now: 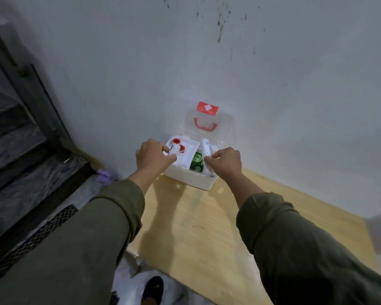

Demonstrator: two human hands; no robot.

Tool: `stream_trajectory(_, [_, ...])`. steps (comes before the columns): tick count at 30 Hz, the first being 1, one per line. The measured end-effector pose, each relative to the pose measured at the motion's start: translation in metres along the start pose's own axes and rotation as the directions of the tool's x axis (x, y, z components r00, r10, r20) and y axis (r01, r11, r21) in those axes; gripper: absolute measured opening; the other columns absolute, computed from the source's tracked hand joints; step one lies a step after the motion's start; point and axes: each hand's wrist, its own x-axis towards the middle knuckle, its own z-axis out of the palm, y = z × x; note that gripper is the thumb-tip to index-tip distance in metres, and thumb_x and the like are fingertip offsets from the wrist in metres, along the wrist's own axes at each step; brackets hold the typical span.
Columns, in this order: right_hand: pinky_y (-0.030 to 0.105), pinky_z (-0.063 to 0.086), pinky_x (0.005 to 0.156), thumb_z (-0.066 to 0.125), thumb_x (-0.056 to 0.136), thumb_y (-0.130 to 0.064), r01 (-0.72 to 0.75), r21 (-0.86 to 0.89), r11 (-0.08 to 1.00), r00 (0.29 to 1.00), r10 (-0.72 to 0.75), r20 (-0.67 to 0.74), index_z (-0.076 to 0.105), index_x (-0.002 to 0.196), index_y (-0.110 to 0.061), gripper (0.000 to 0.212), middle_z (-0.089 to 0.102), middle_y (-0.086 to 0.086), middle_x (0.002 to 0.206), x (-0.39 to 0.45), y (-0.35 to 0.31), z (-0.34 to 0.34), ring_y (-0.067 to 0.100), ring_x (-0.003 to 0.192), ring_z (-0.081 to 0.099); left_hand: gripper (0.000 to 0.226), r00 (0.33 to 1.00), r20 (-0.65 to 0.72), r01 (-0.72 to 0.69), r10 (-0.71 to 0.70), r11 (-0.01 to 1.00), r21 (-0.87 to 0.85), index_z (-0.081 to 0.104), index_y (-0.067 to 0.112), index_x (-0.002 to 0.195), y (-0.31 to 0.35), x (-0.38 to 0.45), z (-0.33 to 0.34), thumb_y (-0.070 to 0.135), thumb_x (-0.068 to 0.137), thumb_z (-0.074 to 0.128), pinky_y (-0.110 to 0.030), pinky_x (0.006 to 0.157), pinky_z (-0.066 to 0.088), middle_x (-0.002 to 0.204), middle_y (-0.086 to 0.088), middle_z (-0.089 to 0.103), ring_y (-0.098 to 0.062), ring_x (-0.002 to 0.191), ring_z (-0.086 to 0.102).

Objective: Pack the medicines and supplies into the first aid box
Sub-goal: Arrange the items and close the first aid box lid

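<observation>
There, at the far edge of the wooden bench (pixel 207 227) and hard against the grey wall (pixel 207 62), stood the first aid box (pixel 194 180) — a small white tub with rounded corners. Its clear lid (pixel 207 122) was thrown back and leaned on the wall, showing a red label with a white cross (pixel 207 107) and a red handle (pixel 205 125) beneath it.

My left hand (pixel 151 158) reached in over the box's left side, fingers curled, its grip pinching a white tube with blue print (pixel 171 149) that lay next to two red-capped bottles (pixel 178 144); one cap sat behind the other, both upright in the left part of the box. My right hand (pixel 226 162) came in from the right, its fingers curled and pinching the lower part of a longer white tube (pixel 206 147), which stood tilted with its top sticking up above the rim. Between my two hands, inside the box, lay a green packet with pale lettering (pixel 196 161) — too blurred for me to read — and a white upright piece (pixel 188 155) just left of it, which may have been a divider or another pack; I could not tell which.

Both my sleeves (pixel 306 249) were olive green.
</observation>
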Motion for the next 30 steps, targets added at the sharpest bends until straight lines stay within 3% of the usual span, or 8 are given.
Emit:
stream_trajectory(3, [0.041, 0.056, 0.076, 0.067, 0.072, -0.039, -0.051, -0.027, 0.998, 0.999, 0.051, 0.005, 0.073, 0.086, -0.009, 0.033, 0.066, 0.007, 0.083, 0.022, -0.022, 0.025, 0.027, 0.090, 0.060, 0.027, 0.995, 0.046, -0.089, 0.084, 0.990, 0.113, 0.071, 0.020, 0.095, -0.012, 0.028, -0.005, 0.038, 0.075, 0.070, -0.034, 0.083, 0.040, 0.102, -0.005, 0.059, -0.025, 0.098, 0.056])
stream_trajectory(7, [0.040, 0.050, 0.081, 0.063, 0.076, -0.041, -0.156, -0.074, 0.985, 0.987, 0.154, -0.040, 0.069, 0.091, -0.006, 0.039, 0.060, 0.010, 0.096, 0.044, -0.037, 0.048, 0.023, 0.099, 0.045, 0.027, 0.956, 0.185, -0.270, 0.229, 0.932, 0.243, 0.071, 0.022, 0.101, -0.022, 0.060, -0.003, 0.037, 0.079, 0.068, -0.034, 0.084, 0.038, 0.103, -0.004, 0.057, -0.023, 0.099, 0.053])
stream_trajectory(14, [0.045, 0.043, 0.098, 0.057, 0.080, -0.053, -0.267, -0.229, 0.936, 0.963, 0.249, -0.105, 0.062, 0.105, -0.005, 0.054, 0.055, 0.010, 0.113, 0.058, -0.042, 0.070, 0.029, 0.116, 0.042, 0.025, 0.845, 0.371, -0.483, 0.386, 0.849, 0.214, 0.068, 0.026, 0.105, -0.035, 0.088, 0.011, 0.036, 0.083, 0.065, -0.035, 0.093, 0.036, 0.108, -0.002, 0.055, -0.020, 0.104, 0.048])
stream_trajectory(19, [0.043, 0.038, 0.100, 0.058, 0.081, -0.051, -0.241, -0.270, 0.932, 0.961, 0.192, -0.197, 0.059, 0.111, -0.007, 0.053, 0.054, 0.008, 0.119, 0.055, -0.043, 0.084, 0.028, 0.116, 0.042, 0.026, 0.802, 0.424, -0.518, 0.422, 0.844, 0.140, 0.067, 0.030, 0.105, -0.044, 0.099, 0.022, 0.040, 0.081, 0.065, -0.037, 0.099, 0.031, 0.118, 0.001, 0.052, -0.018, 0.114, 0.043])
stream_trajectory(26, [0.044, 0.032, 0.103, 0.058, 0.083, -0.045, -0.181, -0.294, 0.938, 0.961, 0.105, -0.257, 0.072, 0.094, -0.014, 0.036, 0.054, 0.003, 0.127, 0.050, -0.034, 0.094, 0.025, 0.122, 0.037, 0.031, 0.788, 0.452, -0.509, 0.419, 0.856, 0.092, 0.067, 0.030, 0.108, -0.053, 0.107, 0.032, 0.043, 0.079, 0.068, -0.037, 0.104, 0.029, 0.129, 0.004, 0.049, -0.016, 0.122, 0.039])
stream_trajectory(30, [0.043, 0.032, 0.097, 0.057, 0.083, -0.044, -0.171, -0.329, 0.929, 0.957, 0.077, -0.281, 0.072, 0.091, -0.010, 0.038, 0.056, 0.004, 0.124, 0.048, -0.035, 0.097, 0.026, 0.120, 0.038, 0.032, 0.786, 0.449, -0.505, 0.426, 0.860, 0.069, 0.067, 0.030, 0.107, -0.056, 0.108, 0.034, 0.043, 0.079, 0.069, -0.037, 0.104, 0.029, 0.129, 0.004, 0.049, -0.015, 0.122, 0.039])
